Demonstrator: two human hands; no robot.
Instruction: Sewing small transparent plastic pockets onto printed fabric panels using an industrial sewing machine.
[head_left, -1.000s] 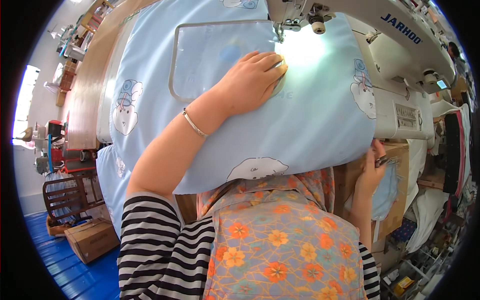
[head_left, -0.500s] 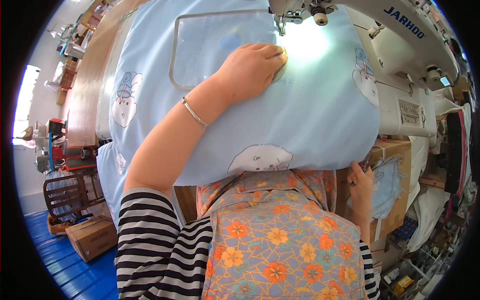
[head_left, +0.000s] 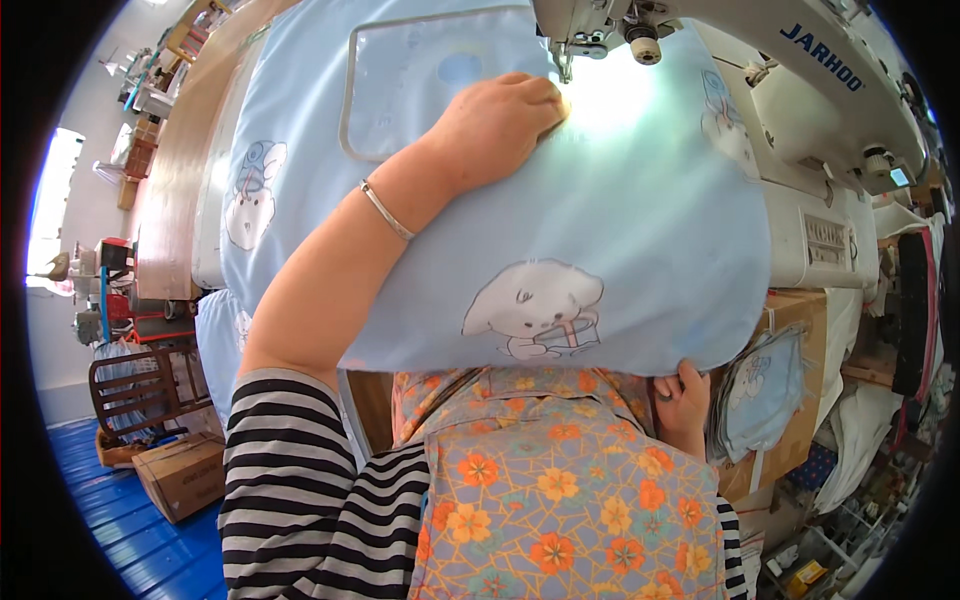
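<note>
A wide light blue fabric piece (head_left: 430, 260) with printed cartoon puppies lies over the sewing machine bed and hangs to my lap. Set into its far part is a see-through panel (head_left: 395, 95) with a grey border. My left hand (head_left: 505, 125) presses on the fabric at the panel's right side, bent fingers held together close to the presser foot (head_left: 565, 68); its fingertips are partly hidden. At the near right edge, my right hand (head_left: 684, 398) pinches the hem of the fabric between thumb and fingers. The sewing machine (head_left: 790, 70) lights the cloth under its needle.
A wooden table (head_left: 185, 170) runs along the left. On the right, a cardboard box (head_left: 790, 440) stands below the machine bed with small blue printed pieces (head_left: 765, 390) against it. Another carton (head_left: 180, 475) sits on the blue floor (head_left: 95, 500) beside a brown slatted chair (head_left: 135, 385).
The fabric's near edge has come down toward me, showing more of the front puppy print. My right hand has moved left onto the hem. My left hand has shifted slightly away from me.
</note>
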